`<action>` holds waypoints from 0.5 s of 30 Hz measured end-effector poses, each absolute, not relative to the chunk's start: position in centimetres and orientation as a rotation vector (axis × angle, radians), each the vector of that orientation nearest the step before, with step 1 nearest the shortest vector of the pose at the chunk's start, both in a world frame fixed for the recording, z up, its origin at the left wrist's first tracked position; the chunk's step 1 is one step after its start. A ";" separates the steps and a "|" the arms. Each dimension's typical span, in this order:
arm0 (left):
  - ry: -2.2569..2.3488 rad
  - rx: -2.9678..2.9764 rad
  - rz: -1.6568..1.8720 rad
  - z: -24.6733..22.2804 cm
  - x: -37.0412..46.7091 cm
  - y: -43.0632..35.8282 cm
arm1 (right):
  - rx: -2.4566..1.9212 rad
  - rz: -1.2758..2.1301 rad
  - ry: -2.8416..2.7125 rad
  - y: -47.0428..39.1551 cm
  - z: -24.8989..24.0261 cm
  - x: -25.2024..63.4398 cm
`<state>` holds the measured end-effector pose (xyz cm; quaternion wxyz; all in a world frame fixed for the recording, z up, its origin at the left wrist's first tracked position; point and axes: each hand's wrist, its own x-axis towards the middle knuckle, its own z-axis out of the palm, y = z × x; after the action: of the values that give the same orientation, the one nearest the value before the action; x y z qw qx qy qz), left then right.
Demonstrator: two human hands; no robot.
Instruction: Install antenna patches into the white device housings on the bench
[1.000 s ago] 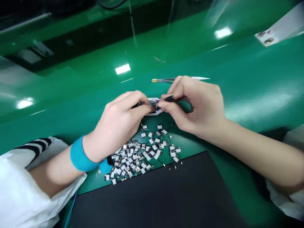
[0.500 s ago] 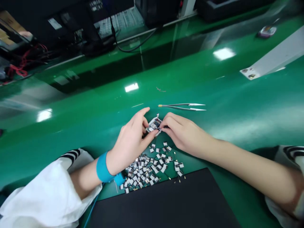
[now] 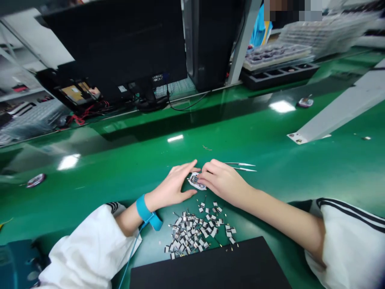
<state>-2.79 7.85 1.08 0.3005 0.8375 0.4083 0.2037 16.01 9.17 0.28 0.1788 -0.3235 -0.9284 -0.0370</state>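
Observation:
A small white-cased circuit board assembly is between my two hands on the green table. My left hand, a blue wrist strap round its wrist, is open beside it, thumb and fingers apart. The fingertips of my right hand are closed on the assembly's right part and hide some of it. Behind the right hand lie metal tweezers, mostly covered apart from their tips. Just nearer to me is a loose pile of small pale rectangular parts with short black leads.
A black mat lies at the near edge. A white metal bracket stands at right. At the back are a monitor, a black computer case and stacked trays. A small round device lies far left.
My view has tilted up, showing more of the back. My left hand has let go of the assembly and opened. My right hand has shifted over it, now partly covering the tweezers.

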 end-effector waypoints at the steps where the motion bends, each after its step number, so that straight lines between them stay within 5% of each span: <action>1: 1.078 2.190 0.547 0.8 -2.7 8.0 | -0.904 -0.203 -2.632 9.1 0.3 15.8; 15: 1.101 1.927 0.874 -1.1 -2.5 8.4 | -0.795 -0.612 -2.391 10.0 -0.1 13.4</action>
<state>-2.46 8.41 -1.12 0.3689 0.7509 0.4290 0.3406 13.40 9.99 -0.08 0.2707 -0.2951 -0.8877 -0.2272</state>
